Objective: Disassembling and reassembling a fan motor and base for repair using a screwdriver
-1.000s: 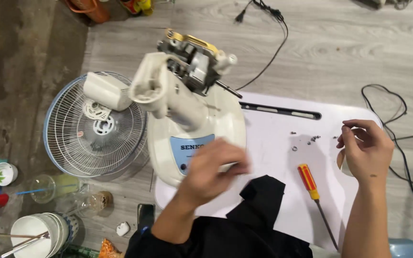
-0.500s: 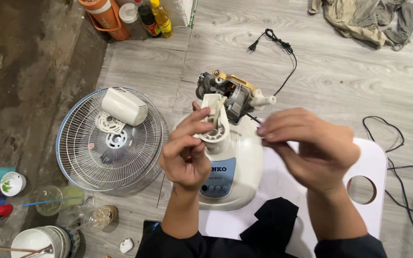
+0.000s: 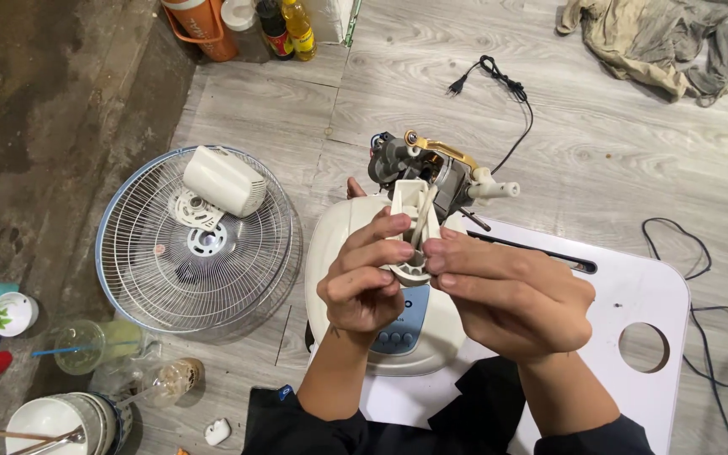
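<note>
Light is even and fairly bright, falling from above. Shadows are soft and short under the hands and the fan grille point(image 3: 200, 244). The white board point(image 3: 634, 295) shows mild glare. Focus is sharp in the middle; the floor planks bow slightly toward the edges.

Glossy cream plastic fan base point(image 3: 343, 244), wire metal grille point(image 3: 153, 278), wood-look floor point(image 3: 600, 143).

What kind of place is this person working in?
Probably a home floor used as a makeshift repair spot: grey wood-look plank flooring, a round white wire fan grille lying flat, and stacked white bowls nearby.
</note>
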